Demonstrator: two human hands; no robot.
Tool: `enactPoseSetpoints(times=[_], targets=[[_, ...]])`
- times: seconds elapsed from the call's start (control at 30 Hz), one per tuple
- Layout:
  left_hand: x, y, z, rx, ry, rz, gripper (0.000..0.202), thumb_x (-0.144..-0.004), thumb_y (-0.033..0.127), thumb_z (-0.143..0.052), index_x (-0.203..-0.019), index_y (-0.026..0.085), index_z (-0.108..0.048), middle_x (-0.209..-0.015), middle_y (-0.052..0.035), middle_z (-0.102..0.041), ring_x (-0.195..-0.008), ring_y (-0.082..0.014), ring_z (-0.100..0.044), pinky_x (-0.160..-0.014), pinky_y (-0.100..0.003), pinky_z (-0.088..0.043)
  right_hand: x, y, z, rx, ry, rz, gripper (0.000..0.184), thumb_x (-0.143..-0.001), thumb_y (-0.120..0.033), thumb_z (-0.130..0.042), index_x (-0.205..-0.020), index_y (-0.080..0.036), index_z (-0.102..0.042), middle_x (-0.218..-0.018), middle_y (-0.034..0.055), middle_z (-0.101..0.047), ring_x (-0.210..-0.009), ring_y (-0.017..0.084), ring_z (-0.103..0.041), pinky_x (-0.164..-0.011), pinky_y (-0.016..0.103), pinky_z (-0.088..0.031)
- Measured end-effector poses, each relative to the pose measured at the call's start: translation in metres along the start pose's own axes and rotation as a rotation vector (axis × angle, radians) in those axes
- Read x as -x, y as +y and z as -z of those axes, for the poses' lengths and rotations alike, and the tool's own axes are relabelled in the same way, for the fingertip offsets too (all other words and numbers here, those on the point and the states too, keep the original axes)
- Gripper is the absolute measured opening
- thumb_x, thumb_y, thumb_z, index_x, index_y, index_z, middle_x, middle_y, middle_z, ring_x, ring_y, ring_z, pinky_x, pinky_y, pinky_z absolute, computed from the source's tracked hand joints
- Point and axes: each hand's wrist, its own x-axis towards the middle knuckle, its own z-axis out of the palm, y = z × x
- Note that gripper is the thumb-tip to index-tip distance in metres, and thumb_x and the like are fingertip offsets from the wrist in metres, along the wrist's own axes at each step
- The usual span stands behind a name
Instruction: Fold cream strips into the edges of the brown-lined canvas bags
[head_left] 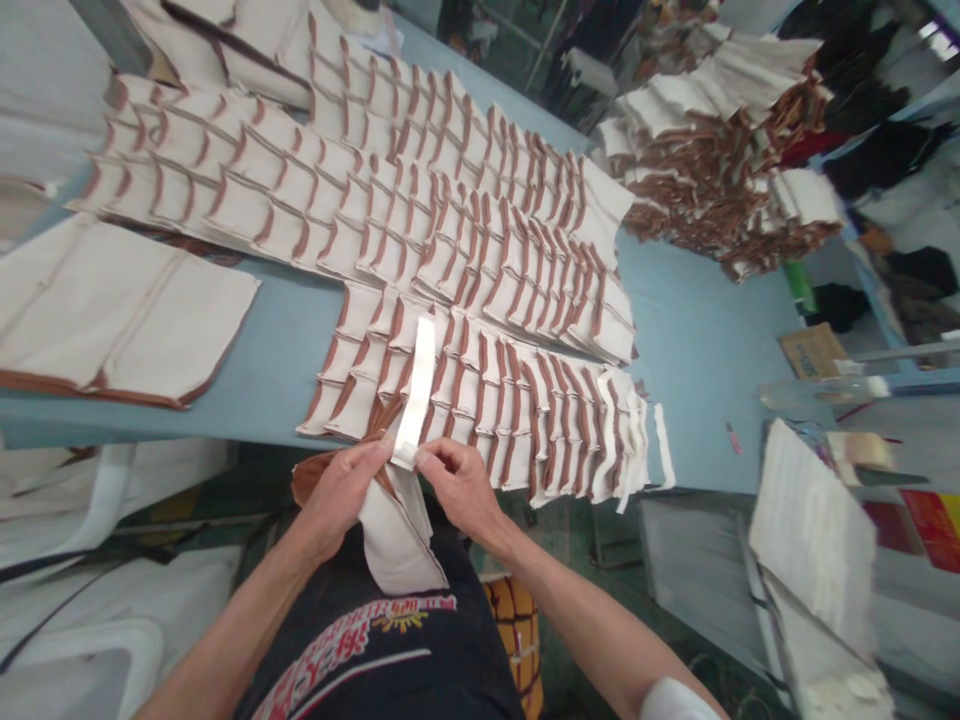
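Observation:
Close in front of my apron, my left hand [349,492] pinches a cream-and-brown fabric piece [401,545], whose lower flap hangs down. My right hand [459,485] pinches the near end of a white strip [422,370] where it meets the fabric. The strip's far end lies over overlapping rows of similar cream pieces with brown edges [480,390] on the table. Both hands are closed, with their fingertips almost meeting at the strip's end. Further white strips [663,447] lie at the right end of the nearest row.
The blue table [690,330] carries several long rows of fabric pieces. A flat cream stack [112,310] lies at left, and a tall bundled pile [720,150] stands at back right. A small pink tool [733,438], a cardboard box [811,355] and a plastic bottle [821,393] are at right.

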Motion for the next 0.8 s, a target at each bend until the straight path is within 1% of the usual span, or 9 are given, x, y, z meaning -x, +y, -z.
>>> enactPoseSetpoints(times=[0.07,0.13,0.23,0.3,0.4,0.53,0.63,0.73,0.8], targets=[[0.000,-0.002,0.001,-0.004,0.002,-0.009,0.067,-0.073,0.085,-0.078,-0.076,0.018,-0.070,-0.064,-0.0026,-0.071,-0.059,-0.0208,-0.061,-0.057,-0.030,-0.048,-0.003,0.000,0.000,-0.075,-0.021,-0.068,0.032,-0.097,-0.039,-0.059,-0.080,-0.018,-0.075,-0.065,-0.0017,-0.063,-0.058,0.012,-0.052,-0.056,0.024,-0.042],[0.001,-0.003,0.002,-0.012,-0.009,-0.018,0.065,-0.073,0.083,-0.079,-0.077,0.019,-0.071,-0.064,-0.0010,-0.069,-0.058,-0.0190,-0.058,-0.055,-0.028,-0.045,-0.006,0.000,-0.001,-0.135,-0.032,-0.117,0.031,-0.093,-0.040,-0.060,-0.077,-0.018,-0.075,-0.066,-0.0013,-0.063,-0.060,0.013,-0.052,-0.058,0.024,-0.042],[0.005,-0.001,0.003,-0.039,-0.031,-0.033,0.055,-0.072,0.072,-0.085,-0.077,0.019,-0.071,-0.060,0.0029,-0.064,-0.054,-0.0153,-0.051,-0.052,-0.025,-0.039,-0.008,-0.001,-0.002,-0.206,-0.055,-0.170,0.028,-0.088,-0.042,-0.063,-0.076,-0.019,-0.076,-0.064,-0.0017,-0.061,-0.059,0.012,-0.050,-0.058,0.025,-0.040],[0.007,0.001,0.003,-0.058,-0.041,-0.041,0.048,-0.072,0.066,-0.086,-0.076,0.020,-0.070,-0.059,0.0042,-0.062,-0.054,-0.0141,-0.048,-0.052,-0.024,-0.037,-0.009,-0.002,-0.003,-0.245,-0.073,-0.200,0.028,-0.086,-0.043,-0.065,-0.076,-0.020,-0.076,-0.062,-0.0026,-0.058,-0.057,0.012,-0.046,-0.056,0.025,-0.039],[0.007,0.002,0.003,-0.085,-0.040,-0.057,0.041,-0.073,0.059,-0.082,-0.073,0.021,-0.068,-0.060,0.0050,-0.060,-0.056,-0.0138,-0.047,-0.053,-0.024,-0.036,-0.011,-0.001,-0.003,-0.284,-0.092,-0.234,0.028,-0.084,-0.044,-0.065,-0.075,-0.020,-0.076,-0.060,-0.0036,-0.055,-0.053,0.011,-0.042,-0.053,0.024,-0.035],[0.003,0.002,0.003,-0.121,-0.022,-0.081,0.035,-0.073,0.055,-0.077,-0.069,0.022,-0.064,-0.059,0.0056,-0.057,-0.057,-0.0141,-0.044,-0.054,-0.024,-0.035,-0.013,0.001,-0.001,-0.299,-0.096,-0.251,0.028,-0.084,-0.044,-0.065,-0.074,-0.019,-0.075,-0.057,-0.0044,-0.052,-0.052,0.010,-0.039,-0.051,0.024,-0.032],[0.001,-0.001,0.005,-0.148,-0.024,-0.088,0.034,-0.075,0.054,-0.074,-0.070,0.022,-0.065,-0.060,0.0047,-0.058,-0.058,-0.0155,-0.046,-0.055,-0.026,-0.036,-0.013,0.002,-0.001,-0.288,-0.091,-0.243,0.029,-0.085,-0.043,-0.066,-0.076,-0.019,-0.077,-0.058,-0.0040,-0.053,-0.054,0.011,-0.040,-0.052,0.024,-0.031],[0.002,-0.004,0.007,-0.162,-0.028,-0.092,0.039,-0.080,0.060,-0.069,-0.072,0.022,-0.063,-0.063,0.0032,-0.059,-0.060,-0.0175,-0.050,-0.057,-0.027,-0.038,-0.013,0.002,-0.002,-0.261,-0.076,-0.221,0.027,-0.085,-0.042,-0.068,-0.079,-0.018,-0.080,-0.063,-0.0019,-0.061,-0.060,0.012,-0.046,-0.055,0.024,-0.033],[0.003,-0.004,0.008,-0.170,-0.023,-0.102,0.043,-0.083,0.064,-0.067,-0.073,0.022,-0.062,-0.064,0.0027,-0.058,-0.063,-0.0183,-0.052,-0.059,-0.027,-0.040,-0.012,0.001,-0.002,-0.238,-0.069,-0.211,0.026,-0.085,-0.041,-0.069,-0.081,-0.017,-0.081,-0.065,-0.0015,-0.063,-0.062,0.012,-0.048,-0.056,0.024,-0.034]])
